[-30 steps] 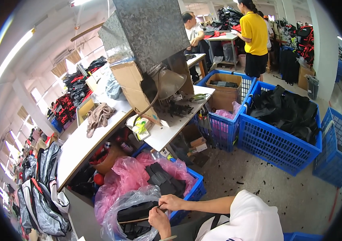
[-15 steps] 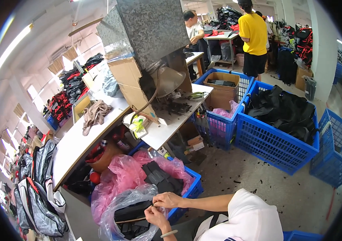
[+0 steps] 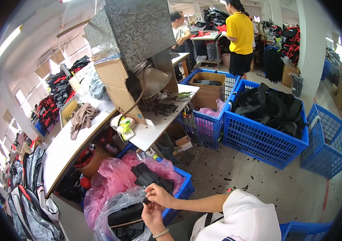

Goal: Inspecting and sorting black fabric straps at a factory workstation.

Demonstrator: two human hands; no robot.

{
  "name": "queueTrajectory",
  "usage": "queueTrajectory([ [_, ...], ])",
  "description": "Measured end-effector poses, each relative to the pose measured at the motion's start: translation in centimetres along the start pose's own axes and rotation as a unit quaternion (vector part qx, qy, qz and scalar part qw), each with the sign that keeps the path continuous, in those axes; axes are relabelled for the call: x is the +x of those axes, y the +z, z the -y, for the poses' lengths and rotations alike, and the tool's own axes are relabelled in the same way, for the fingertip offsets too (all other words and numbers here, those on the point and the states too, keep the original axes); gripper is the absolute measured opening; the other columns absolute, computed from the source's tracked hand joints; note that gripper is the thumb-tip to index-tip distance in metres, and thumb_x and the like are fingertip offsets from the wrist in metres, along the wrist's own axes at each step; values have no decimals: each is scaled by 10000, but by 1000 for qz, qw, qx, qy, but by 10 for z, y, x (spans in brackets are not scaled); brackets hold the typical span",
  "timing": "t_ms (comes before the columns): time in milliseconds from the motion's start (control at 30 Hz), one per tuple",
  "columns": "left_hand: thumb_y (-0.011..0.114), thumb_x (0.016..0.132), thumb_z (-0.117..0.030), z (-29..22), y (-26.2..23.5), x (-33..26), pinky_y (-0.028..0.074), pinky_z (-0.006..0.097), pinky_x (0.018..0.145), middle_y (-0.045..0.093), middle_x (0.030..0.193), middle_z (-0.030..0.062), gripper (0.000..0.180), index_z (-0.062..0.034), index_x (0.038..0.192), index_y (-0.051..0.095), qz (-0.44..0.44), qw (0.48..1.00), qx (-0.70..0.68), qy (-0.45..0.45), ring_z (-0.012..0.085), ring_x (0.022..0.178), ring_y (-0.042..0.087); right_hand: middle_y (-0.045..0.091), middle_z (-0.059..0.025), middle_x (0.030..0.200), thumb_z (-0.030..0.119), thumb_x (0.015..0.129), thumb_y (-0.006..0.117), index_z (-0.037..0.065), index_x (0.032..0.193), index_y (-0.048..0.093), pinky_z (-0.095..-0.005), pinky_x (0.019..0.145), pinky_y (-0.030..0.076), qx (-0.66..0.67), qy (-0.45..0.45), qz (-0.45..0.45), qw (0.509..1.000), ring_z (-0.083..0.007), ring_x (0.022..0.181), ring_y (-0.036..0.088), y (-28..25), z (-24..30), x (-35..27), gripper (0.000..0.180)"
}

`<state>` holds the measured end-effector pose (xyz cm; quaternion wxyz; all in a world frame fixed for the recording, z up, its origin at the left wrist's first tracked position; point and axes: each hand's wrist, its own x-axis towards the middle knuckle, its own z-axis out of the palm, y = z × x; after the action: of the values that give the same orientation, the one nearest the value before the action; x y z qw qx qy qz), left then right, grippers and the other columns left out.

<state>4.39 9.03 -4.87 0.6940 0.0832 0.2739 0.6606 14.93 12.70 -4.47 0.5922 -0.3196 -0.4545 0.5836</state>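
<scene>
My left hand (image 3: 152,217), with a pale band at its wrist, has its fingers closed in a pinch on a small black piece (image 3: 145,200). My right hand (image 3: 159,195) pinches the same piece from just above, thumb and fingers together. Its exact kind is too small to make out. Both hands are over the edge of a clear plastic bag (image 3: 116,201), where a long black bundle (image 3: 126,215) lies. Behind them, a stack of flat black pieces (image 3: 151,176) rests on pink plastic (image 3: 108,174) in a blue crate (image 3: 188,185).
A white worktable (image 3: 64,152) with a metal housing (image 3: 139,28) stands beyond the crate. Blue crates of black pieces (image 3: 267,142) stand at right, near a folded-looking blue crate (image 3: 327,140). Black scraps litter the floor (image 3: 235,160). A person in yellow (image 3: 240,34) stands farther back.
The view has shifted slightly, so the surroundings sit farther left. My right hand has risen a little, and the small black piece now shows between the fingertips.
</scene>
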Motion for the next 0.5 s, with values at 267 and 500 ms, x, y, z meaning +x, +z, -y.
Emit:
queueTrajectory([
  [267,564,881,-130,-28,-3,-27,410,248,658,583,850,27,87,-45,899,571,-10,996,60,60,117,776,532,588,-44,797,42,765,644,-40,1038,559,-209,486,433,115,158,204,959,-68,600,526,17,22,12,297],
  [500,543,914,-120,-41,8,-30,262,156,443,429,585,-40,174,-92,754,483,-48,972,127,194,25,490,358,624,-63,848,-11,752,606,-63,1099,578,-190,522,453,-13,129,216,968,-64,607,547,35,34,15,351],
])
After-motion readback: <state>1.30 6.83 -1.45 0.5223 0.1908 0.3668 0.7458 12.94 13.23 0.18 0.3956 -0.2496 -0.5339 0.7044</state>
